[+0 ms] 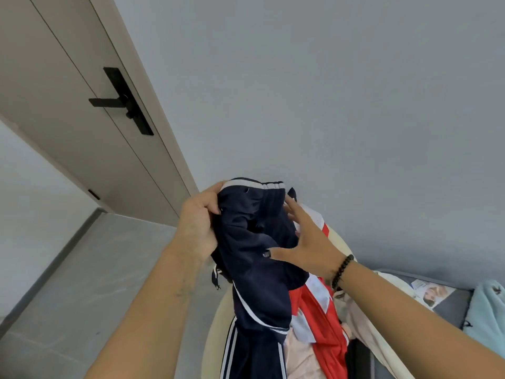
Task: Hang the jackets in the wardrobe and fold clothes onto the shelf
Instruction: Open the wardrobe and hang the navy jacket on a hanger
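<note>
— Any lettering legible on the navy garment (254,258) with its white stripes?

— None; the stripes carry no brand name or number.

— And the red and white garment (325,318)?

— Plain colour blocks, no readable print.

— The printed sheet (431,292) at right?

— It shows pictures only; any words there are too small and blurred to read.
</note>
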Available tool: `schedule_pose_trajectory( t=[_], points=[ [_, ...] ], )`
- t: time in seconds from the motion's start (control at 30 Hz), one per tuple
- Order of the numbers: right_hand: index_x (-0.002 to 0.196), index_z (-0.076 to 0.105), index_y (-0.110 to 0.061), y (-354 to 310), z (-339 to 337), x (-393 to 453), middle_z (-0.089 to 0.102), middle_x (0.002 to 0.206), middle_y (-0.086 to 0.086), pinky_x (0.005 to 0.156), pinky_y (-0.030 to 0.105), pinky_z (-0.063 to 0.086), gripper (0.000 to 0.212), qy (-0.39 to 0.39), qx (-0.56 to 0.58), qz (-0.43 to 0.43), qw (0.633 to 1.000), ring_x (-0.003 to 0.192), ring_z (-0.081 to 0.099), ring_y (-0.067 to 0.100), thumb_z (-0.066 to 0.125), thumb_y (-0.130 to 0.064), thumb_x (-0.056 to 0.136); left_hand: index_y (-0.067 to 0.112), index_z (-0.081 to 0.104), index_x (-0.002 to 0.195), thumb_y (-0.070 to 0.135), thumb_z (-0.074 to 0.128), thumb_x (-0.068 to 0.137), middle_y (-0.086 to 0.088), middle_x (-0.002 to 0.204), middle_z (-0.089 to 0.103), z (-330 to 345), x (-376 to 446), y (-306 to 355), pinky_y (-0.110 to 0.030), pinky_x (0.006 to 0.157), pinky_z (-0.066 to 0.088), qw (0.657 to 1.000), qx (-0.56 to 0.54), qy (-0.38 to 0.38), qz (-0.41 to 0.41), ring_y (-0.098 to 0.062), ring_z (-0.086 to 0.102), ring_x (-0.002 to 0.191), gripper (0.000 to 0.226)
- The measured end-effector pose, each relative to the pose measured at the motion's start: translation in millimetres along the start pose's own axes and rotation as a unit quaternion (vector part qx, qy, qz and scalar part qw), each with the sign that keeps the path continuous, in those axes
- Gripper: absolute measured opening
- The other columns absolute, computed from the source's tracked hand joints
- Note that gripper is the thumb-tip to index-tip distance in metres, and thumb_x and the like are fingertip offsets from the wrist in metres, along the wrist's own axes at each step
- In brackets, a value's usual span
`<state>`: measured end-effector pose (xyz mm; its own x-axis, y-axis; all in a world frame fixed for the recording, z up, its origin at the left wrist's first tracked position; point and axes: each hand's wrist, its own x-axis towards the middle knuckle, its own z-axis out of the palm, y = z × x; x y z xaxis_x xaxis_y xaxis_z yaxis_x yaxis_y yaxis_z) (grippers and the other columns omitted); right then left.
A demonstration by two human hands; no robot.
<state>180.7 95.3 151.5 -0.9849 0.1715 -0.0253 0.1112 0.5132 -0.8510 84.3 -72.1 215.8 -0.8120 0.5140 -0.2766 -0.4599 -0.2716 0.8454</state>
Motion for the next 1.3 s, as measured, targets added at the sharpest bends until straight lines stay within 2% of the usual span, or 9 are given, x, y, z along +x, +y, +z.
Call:
schedule_pose_trajectory(
  t=[0.13, 0.23, 0.37, 0.5, 0.73, 0.9, 1.0, 1.17, 1.3],
  points=[
    [0.119, 0.045, -0.032, -56.3, 19.9, 14.3, 0.057, 0.107, -0.022, 0.078, 0.003, 0.042, 0.053, -0.001, 0.078, -0.060, 0.995, 0.096, 0.052, -0.020, 0.076, -0.016, 0.080, 0.013, 0.057, 0.044, 0.004, 0.032, 0.049, 0.004, 0.053, 0.053, 11.4, -40.1, 55.7, -0.019, 0.059, 0.049, 0.993, -0.063, -0.009, 0.098, -0.014, 0.054, 0.051, 0.027],
    [0.100, 0.060, -0.010, -88.7, 30.2, 28.8, 0.065, 0.097, 0.008, 0.083, 0.039, 0.054, 0.014, 0.043, 0.082, -0.096, 0.991, 0.092, 0.062, 0.020, 0.064, -0.017, 0.088, 0.017, 0.052, 0.036, 0.008, 0.037, 0.047, 0.007, 0.047, 0.049, 4.4, -64.7, 84.9, -0.016, 0.050, 0.046, 0.979, -0.109, 0.000, 0.170, -0.011, 0.050, 0.043, 0.021],
    [0.090, 0.062, 0.002, -141.5, 22.5, 38.2, 0.066, 0.088, 0.021, 0.078, 0.053, 0.052, 0.018, 0.083, 0.090, -0.131, 0.984, 0.084, 0.062, 0.037, 0.059, -0.015, 0.092, 0.012, 0.070, 0.084, 0.005, 0.044, 0.066, -0.002, 0.080, 0.070, -30.2, -75.2, 96.0, -0.028, 0.069, 0.057, 0.966, -0.110, -0.014, 0.233, -0.019, 0.068, 0.078, 0.033],
    [0.087, 0.062, 0.003, -199.2, 11.0, 41.3, 0.063, 0.078, 0.020, 0.076, 0.054, 0.051, 0.018, 0.076, 0.095, -0.173, 0.977, 0.073, 0.057, 0.026, 0.055, -0.013, 0.091, 0.014, 0.047, 0.139, 0.027, 0.074, 0.082, -0.011, 0.137, 0.057, -50.3, -74.6, 89.3, -0.040, 0.101, 0.048, 0.954, -0.035, -0.030, 0.295, -0.027, 0.055, 0.126, 0.065],
    [0.085, 0.067, -0.019, -259.7, -10.3, 30.8, 0.067, 0.079, -0.010, 0.075, 0.025, 0.051, 0.025, 0.099, 0.121, -0.227, 0.961, 0.077, 0.061, 0.006, 0.054, 0.002, 0.091, 0.032, 0.058, 0.109, 0.012, 0.088, 0.064, 0.020, 0.099, 0.071, -42.4, -63.0, 39.1, -0.018, 0.081, 0.053, 0.966, 0.191, 0.039, 0.169, -0.003, 0.065, 0.103, 0.057],
    [0.085, 0.068, -0.017, -242.2, -57.9, 15.2, 0.068, 0.078, -0.004, 0.082, 0.046, 0.055, 0.028, 0.212, 0.213, -0.191, 0.935, 0.080, 0.063, 0.017, 0.052, 0.006, 0.091, 0.029, 0.065, 0.109, 0.024, 0.083, 0.074, 0.018, 0.099, 0.072, -58.7, -45.6, -17.9, -0.012, 0.076, 0.051, 0.919, 0.386, -0.065, 0.042, 0.001, 0.067, 0.095, 0.039],
    [0.090, 0.066, -0.014, -206.0, -87.9, 2.1, 0.067, 0.084, 0.001, 0.076, 0.038, 0.058, 0.024, 0.287, 0.225, -0.159, 0.918, 0.084, 0.065, 0.016, 0.052, 0.004, 0.091, 0.018, 0.070, 0.104, 0.012, 0.075, 0.083, 0.004, 0.100, 0.075, -73.6, -46.2, -51.3, -0.022, 0.088, 0.053, 0.935, 0.344, -0.081, -0.039, -0.012, 0.068, 0.099, 0.021],
    [0.088, 0.064, -0.026, -116.7, -103.0, -33.5, 0.066, 0.084, -0.005, 0.072, 0.021, 0.054, 0.038, 0.338, 0.072, -0.098, 0.933, 0.077, 0.061, 0.004, 0.049, 0.009, 0.089, 0.015, 0.069, 0.088, 0.006, 0.074, 0.079, -0.008, 0.090, 0.072, -80.9, -30.1, -65.7, -0.040, 0.089, 0.052, 0.940, 0.338, 0.035, -0.013, -0.022, 0.066, 0.088, 0.014],
    [0.098, 0.055, -0.024, -44.4, -99.1, -55.0, 0.061, 0.091, -0.002, 0.071, 0.026, 0.044, 0.029, 0.291, -0.051, 0.043, 0.954, 0.087, 0.058, 0.019, 0.060, 0.002, 0.087, 0.005, 0.062, 0.089, -0.006, 0.062, 0.082, -0.010, 0.083, 0.066, -55.3, -17.8, -35.0, -0.033, 0.071, 0.047, 0.948, 0.301, 0.096, 0.033, -0.021, 0.058, 0.079, 0.013]
  ],
)
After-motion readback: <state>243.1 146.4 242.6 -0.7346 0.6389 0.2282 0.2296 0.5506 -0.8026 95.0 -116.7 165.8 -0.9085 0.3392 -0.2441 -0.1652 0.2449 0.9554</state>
